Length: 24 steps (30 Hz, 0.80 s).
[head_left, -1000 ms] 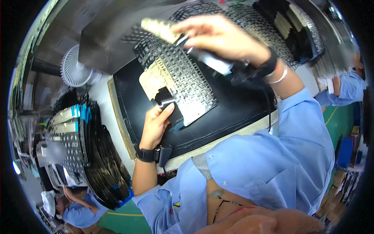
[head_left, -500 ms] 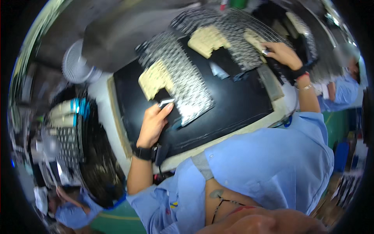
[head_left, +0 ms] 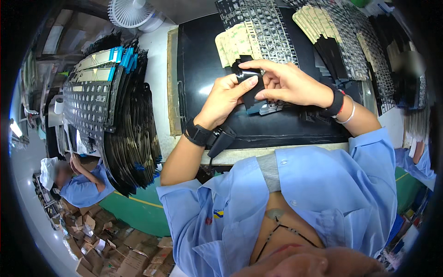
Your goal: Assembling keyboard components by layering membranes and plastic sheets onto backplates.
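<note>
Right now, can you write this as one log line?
left hand: holds small glossy black film piece | right hand: pinches same piece | under: black work mat

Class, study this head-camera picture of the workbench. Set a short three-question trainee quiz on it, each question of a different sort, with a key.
1. True or false: both hands hold the same small black sheet piece.
2. Which lies on the person's left of the black work mat? A) a tall stack of keyboard sheets B) a red toolbox C) a kettle
3. Fill in: a white ____ stands beyond the mat's far left corner.

Key:
1. True: left hand and right hand meet on it above the mat.
2. A, the stack.
3. fan.
</note>
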Tool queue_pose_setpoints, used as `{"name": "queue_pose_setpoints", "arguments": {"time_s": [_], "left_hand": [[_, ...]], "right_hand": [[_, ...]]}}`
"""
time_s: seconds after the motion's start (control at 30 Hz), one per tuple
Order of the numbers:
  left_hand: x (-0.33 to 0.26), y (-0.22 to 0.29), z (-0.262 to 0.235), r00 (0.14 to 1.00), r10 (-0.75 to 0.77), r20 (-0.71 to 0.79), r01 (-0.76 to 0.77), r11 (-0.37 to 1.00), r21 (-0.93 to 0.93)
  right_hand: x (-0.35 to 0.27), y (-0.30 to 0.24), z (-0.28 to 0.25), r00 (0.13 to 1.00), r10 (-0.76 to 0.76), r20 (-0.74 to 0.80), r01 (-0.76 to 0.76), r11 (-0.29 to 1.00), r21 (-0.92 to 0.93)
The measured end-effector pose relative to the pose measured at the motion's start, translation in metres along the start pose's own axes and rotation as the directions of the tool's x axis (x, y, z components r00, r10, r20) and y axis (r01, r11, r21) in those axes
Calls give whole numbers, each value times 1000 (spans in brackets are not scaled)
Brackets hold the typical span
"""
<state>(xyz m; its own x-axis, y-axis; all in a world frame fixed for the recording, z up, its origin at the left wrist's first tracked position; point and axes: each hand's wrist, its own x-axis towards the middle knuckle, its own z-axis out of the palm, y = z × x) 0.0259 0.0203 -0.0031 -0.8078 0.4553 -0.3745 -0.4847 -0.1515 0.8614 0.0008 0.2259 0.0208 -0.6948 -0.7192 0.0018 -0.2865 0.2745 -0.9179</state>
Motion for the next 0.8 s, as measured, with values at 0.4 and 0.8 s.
{"name": "queue_pose_setpoints", "arguments": {"time_s": [0.4,0.8], "left_hand": [[-1,3,0,998,15,-67,-3,985,175],[-3,0,2,990,20,-136,10,977,214]], "right_hand": [[3,21,1,998,66,25,-70,926,371],[3,26,3,996,86,34,-93,917,388]]}}
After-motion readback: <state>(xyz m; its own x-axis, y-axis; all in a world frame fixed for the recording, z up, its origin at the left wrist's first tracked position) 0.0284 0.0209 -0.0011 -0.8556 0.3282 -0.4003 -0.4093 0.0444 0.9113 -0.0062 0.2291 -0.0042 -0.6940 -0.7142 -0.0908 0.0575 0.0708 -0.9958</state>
